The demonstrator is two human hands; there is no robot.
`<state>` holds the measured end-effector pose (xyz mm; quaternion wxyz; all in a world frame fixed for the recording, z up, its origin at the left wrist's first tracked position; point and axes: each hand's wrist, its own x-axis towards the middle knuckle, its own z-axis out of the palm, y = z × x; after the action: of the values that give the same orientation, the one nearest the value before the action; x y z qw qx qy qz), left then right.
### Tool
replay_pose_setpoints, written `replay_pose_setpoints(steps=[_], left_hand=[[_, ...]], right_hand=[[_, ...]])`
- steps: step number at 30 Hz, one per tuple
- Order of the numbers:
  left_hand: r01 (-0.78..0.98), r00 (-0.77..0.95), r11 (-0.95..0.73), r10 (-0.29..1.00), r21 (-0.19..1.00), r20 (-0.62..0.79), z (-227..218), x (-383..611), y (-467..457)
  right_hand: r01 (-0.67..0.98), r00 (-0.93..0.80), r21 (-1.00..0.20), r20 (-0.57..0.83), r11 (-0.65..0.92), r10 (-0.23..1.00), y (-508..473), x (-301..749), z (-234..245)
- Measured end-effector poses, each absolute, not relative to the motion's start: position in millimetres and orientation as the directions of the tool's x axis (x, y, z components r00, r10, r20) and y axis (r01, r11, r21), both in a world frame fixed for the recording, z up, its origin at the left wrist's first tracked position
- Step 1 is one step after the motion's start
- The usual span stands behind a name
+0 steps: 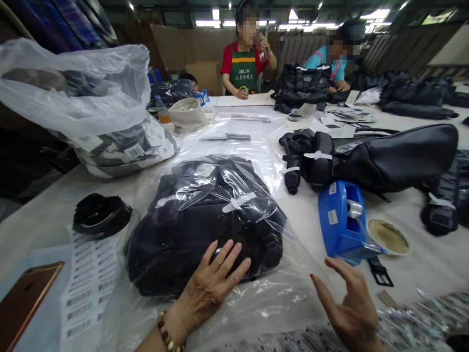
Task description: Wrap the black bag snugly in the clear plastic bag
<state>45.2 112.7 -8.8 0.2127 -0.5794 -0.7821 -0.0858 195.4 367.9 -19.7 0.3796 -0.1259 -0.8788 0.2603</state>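
A black backpack [205, 220] inside a clear plastic bag [234, 313] lies in front of me, white ties round its straps. My left hand [212, 278] rests on its near side through the plastic, fingers spread. To the right, my right hand [348, 303] hovers above the table, thumb and fingers apart and nothing between them. Just beyond it stands a blue tape dispenser [340, 220], with a shallow round tub [387, 236] of tan material touching or close beside it. A black buckle [381, 272] lies nearby.
Left are a sheet of barcode labels [86, 288], a phone [29, 303], a black cap-like item [100, 215] and a large plastic sack [120, 132]. More black bags [395, 156] lie to the right. Two people [245, 63] are across the table [154, 181].
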Motion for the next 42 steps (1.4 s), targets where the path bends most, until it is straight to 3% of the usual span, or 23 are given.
replay_pose_setpoints(steps=[2, 4, 5, 7, 14, 18, 22, 31, 36, 42], left_hand=[[0.944, -0.243, 0.313, 0.875, -0.106, 0.418, -8.7, 45.6, 112.8], [0.943, -0.248, 0.317, 0.873, -0.100, 0.420, -8.0, 46.0, 112.8], [0.942, -0.250, 0.320, 0.869, -0.100, 0.427, -7.5, 46.2, 112.8], [0.941, -0.248, 0.322, 0.866, -0.104, 0.433, -6.4, 46.3, 112.7], [0.934, -0.247, 0.329, 0.876, -0.139, 0.415, -6.8, 46.5, 111.4], [0.936, -0.251, 0.330, 0.867, -0.119, 0.431, -7.6, 46.7, 112.3], [0.942, -0.252, 0.321, 0.871, -0.101, 0.422, -5.4, 45.9, 113.0], [0.943, -0.318, 0.269, 0.900, 0.194, 0.298, 26.3, 48.9, 112.4], [0.931, -0.361, 0.334, 0.903, 0.150, 0.232, 20.4, 64.3, 114.6], [0.933, -0.354, 0.347, 0.847, 0.092, 0.396, 1.4, 68.1, 116.0]], right_hand=[[-0.217, -0.746, -0.347, 0.661, 0.912, 0.074, 355.3, 200.9, -11.7], [-0.409, -0.779, -0.195, 0.583, 0.891, -0.230, 342.9, 200.3, -7.0], [-0.459, -0.782, -0.141, 0.532, 0.877, -0.324, 338.1, 198.2, -7.0], [-0.487, -0.787, -0.079, 0.471, 0.870, -0.397, 332.3, 192.5, -12.6], [-0.367, -0.799, -0.103, 0.543, 0.924, -0.257, 334.8, 182.3, -42.7], [-0.427, -0.786, -0.226, 0.571, 0.875, -0.237, 326.2, 173.6, -34.3], [-0.347, -0.825, -0.272, 0.544, 0.898, -0.154, 318.8, 160.3, -29.2], [-0.261, -0.830, -0.282, 0.554, 0.923, -0.066, 318.1, 151.2, -34.0], [-0.228, -0.848, -0.335, 0.530, 0.914, -0.017, 316.2, 150.7, -34.6], [-0.240, -0.893, -0.435, 0.449, 0.868, -0.022, 324.3, 151.0, -29.8]])
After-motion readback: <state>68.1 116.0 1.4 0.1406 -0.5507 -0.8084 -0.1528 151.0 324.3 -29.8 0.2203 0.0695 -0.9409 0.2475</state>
